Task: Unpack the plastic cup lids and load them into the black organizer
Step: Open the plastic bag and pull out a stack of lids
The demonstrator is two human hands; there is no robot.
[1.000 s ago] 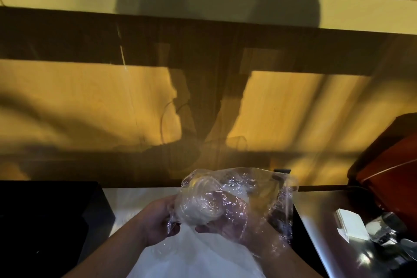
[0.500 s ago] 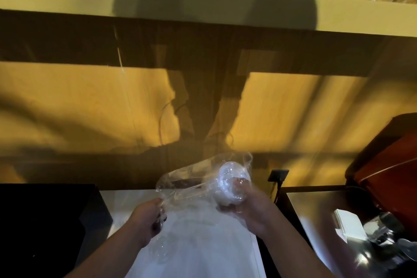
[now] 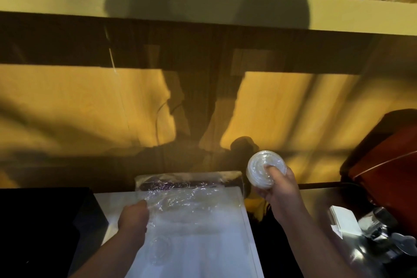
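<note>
**Lids out of bag**

Our right hand is clamped on the lid stack, raised right of the white surface. Our left hand pinches the empty clear bag lying on that surface.

Two bare forearms enter from the bottom edge, one from about 7 o'clock and one from about 5 o'clock. No sleeve, glove, watch, bracelet or ring shows on either. The left hand shows only its back and knuckles. The right hand shows a thumb and curled fingers, with short plain nails.
</note>
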